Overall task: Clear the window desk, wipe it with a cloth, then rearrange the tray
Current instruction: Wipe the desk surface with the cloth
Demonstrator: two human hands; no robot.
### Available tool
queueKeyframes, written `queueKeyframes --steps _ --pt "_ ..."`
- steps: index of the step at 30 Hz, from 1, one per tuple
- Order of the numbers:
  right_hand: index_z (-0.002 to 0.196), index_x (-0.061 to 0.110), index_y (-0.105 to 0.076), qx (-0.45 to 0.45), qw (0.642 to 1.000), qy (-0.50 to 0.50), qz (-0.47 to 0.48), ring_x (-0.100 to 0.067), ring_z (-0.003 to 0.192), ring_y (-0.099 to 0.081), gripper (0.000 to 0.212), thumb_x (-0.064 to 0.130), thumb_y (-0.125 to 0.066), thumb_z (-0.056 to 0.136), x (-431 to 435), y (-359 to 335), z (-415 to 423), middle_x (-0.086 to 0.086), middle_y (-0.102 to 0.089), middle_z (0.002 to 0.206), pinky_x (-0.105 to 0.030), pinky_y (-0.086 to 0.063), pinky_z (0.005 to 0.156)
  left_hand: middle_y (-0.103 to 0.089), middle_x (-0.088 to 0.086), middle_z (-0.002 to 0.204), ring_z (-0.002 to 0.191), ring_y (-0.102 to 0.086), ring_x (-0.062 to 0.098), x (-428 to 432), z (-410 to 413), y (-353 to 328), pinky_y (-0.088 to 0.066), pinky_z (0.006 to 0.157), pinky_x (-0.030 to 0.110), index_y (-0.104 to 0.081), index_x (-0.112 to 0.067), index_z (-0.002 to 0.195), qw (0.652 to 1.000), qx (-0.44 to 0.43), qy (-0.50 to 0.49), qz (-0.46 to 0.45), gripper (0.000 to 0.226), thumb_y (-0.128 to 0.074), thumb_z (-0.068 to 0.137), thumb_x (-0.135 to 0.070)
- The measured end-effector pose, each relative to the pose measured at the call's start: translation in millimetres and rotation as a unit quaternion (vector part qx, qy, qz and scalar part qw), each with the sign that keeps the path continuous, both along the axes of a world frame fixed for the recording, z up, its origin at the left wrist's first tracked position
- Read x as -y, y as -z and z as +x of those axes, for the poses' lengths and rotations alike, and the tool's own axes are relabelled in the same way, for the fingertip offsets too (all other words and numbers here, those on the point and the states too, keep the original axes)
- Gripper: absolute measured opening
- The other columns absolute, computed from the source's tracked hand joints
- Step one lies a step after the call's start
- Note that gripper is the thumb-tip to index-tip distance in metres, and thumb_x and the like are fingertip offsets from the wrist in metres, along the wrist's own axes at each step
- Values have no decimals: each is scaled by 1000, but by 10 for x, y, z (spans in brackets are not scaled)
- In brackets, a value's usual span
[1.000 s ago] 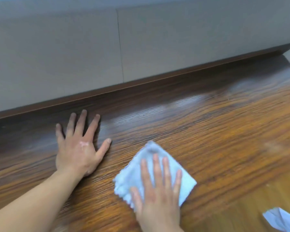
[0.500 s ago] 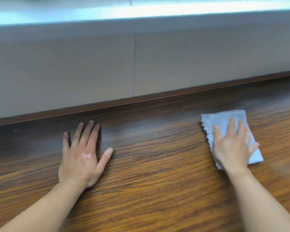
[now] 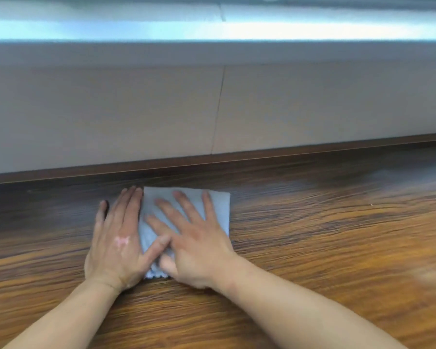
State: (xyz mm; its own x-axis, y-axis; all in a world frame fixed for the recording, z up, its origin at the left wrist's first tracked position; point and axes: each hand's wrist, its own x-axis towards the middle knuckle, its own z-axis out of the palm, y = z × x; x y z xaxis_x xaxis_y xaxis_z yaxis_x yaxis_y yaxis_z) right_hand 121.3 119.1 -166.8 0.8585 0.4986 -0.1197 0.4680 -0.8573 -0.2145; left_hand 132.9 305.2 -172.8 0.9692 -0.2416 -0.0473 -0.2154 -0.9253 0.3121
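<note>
The pale blue square cloth (image 3: 219, 205) under my right hand (image 3: 199, 250) looks soft, matt; the brown wood-grain desk (image 3: 312, 248) smooth, faintly glossy; the pale grey wall panel (image 3: 111, 117) matt.

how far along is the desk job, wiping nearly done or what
Clearing looks done: only the cloth shows on the visible desk. Wiping is in hand: the right hand presses the cloth flat near the back edge, and the left hand lies flat beside it. Left: rearranging the tray, which is not in view.
</note>
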Motion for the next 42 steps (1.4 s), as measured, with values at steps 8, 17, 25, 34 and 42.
queueKeyframes --steps 8,17,25,34,42 --pt "159 34 -26 13 991 125 -36 -24 155 -16 76 69 -35 92 1469 7 256 4 -29 165 -64 -10 121 -40 17 158 149 -33 35 21 19 -25 -16 124 58 -40 -14 154 999 -5 13 33 96 -25 88 -83" --pt "159 31 -21 4 817 577 -17 -23 153 -13 74 68 -27 95 3403 -32 190 -3 -25 164 -72 -11 116 -33 18 159 151 -25 37 85 4 -82 -13 123 58 -46 -25 150 995 -25 15 94 82 -35 87 -75" --pt "154 23 -42 57 960 274 -16 -35 154 -21 73 56 -45 89 967 94 -1163 -5 -34 164 -70 -22 113 -38 21 157 148 -32 42 686 109 -196 -20 120 64 -50 -13 147 989 41 142 29 74 -44 90 -59" --pt "148 14 -50 85 991 98 -32 -29 152 -29 72 57 -44 91 1600 114 -716 -9 -44 158 -63 -20 120 -50 16 152 134 -44 38 1745 581 -177 -39 106 57 -51 -12 146 966 58 252 -5 68 -41 95 -56" --pt "152 9 -38 44 887 455 -64 -27 149 -28 79 62 -30 93 3948 73 269 -14 -37 159 -62 -22 118 -33 4 164 150 -25 28 1985 544 -90 -14 119 47 -32 -36 157 958 -12 271 93 75 -19 95 -77"
